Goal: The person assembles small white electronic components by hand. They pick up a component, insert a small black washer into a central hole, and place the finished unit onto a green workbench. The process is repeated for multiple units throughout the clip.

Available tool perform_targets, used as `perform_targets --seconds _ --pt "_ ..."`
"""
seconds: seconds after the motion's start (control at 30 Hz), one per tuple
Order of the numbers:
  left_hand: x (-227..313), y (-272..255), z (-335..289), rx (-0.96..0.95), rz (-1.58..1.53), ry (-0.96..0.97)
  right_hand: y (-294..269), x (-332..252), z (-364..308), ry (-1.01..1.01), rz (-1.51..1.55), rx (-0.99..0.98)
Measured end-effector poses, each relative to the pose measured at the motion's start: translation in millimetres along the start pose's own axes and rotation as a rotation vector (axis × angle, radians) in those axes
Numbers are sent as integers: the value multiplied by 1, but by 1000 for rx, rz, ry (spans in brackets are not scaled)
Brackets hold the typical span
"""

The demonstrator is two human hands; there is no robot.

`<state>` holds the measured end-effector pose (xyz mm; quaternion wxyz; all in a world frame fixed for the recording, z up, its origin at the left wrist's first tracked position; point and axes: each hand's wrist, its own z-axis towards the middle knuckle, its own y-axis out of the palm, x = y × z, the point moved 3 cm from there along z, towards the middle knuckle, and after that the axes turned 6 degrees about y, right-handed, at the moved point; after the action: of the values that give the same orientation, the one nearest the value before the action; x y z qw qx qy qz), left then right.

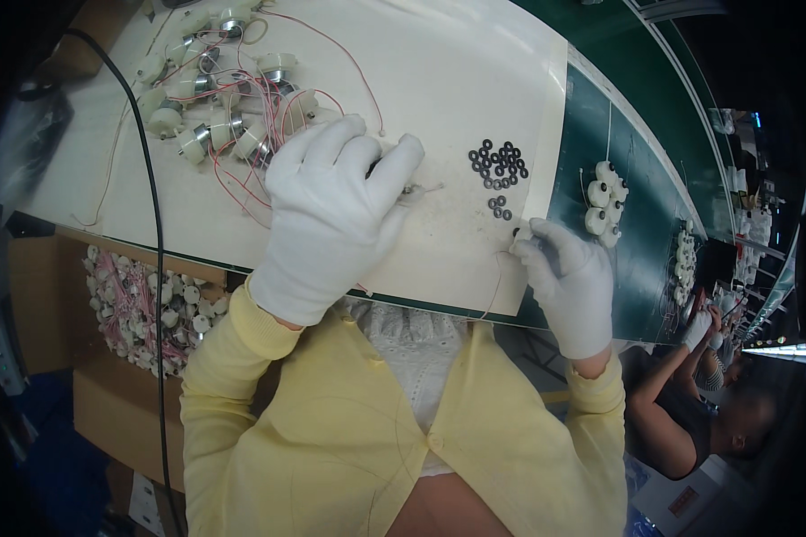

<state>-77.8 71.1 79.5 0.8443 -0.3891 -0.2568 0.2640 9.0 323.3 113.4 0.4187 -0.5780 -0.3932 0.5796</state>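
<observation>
My left hand (331,210), in a white glove, is curled over the white tabletop. A dark bit shows between its fingers, and a small metallic piece (412,189) pokes out by the thumb; what it holds is mostly hidden. Beyond it lies a pile of small white-and-silver motors (228,125) with red and white wires. My right hand (569,282), also gloved, pinches a small white part (522,235) with a black end, near the table's right edge. A thin wire (498,282) hangs from there toward the front edge. Several black rings (500,164) lie between the hands, farther back.
White motors with black centres (604,204) stand on the green surface to the right, with another row (684,264) beyond. A cardboard box (107,331) of wired parts sits below left. A black cable (157,224) crosses the left side. Another person (681,403) works at right.
</observation>
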Motion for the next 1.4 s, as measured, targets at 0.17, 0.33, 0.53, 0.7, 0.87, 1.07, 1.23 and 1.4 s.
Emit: perform_targets --seconds 0.17,0.33,0.53,0.7,0.87,1.07,1.23,1.4 --pt "0 0 0 -4 -1 5 -10 -6 -7 -169 -213 24" --pt "1 -2 1 -10 2 5 -6 -12 -8 -240 -332 -4" --pt "0 -2 4 27 -3 45 -3 -16 -6 -209 -300 -3" --pt "1 -2 4 26 3 52 3 21 -14 65 5 14" --pt "0 -2 5 -3 12 74 -3 51 -38 303 -54 77" --pt "1 -5 5 -45 19 63 -23 54 -42 475 -78 112" --pt "2 -3 8 -62 14 80 -12 24 -42 188 -201 130" --pt "3 -6 6 -48 38 82 -12 40 -44 207 -87 116"
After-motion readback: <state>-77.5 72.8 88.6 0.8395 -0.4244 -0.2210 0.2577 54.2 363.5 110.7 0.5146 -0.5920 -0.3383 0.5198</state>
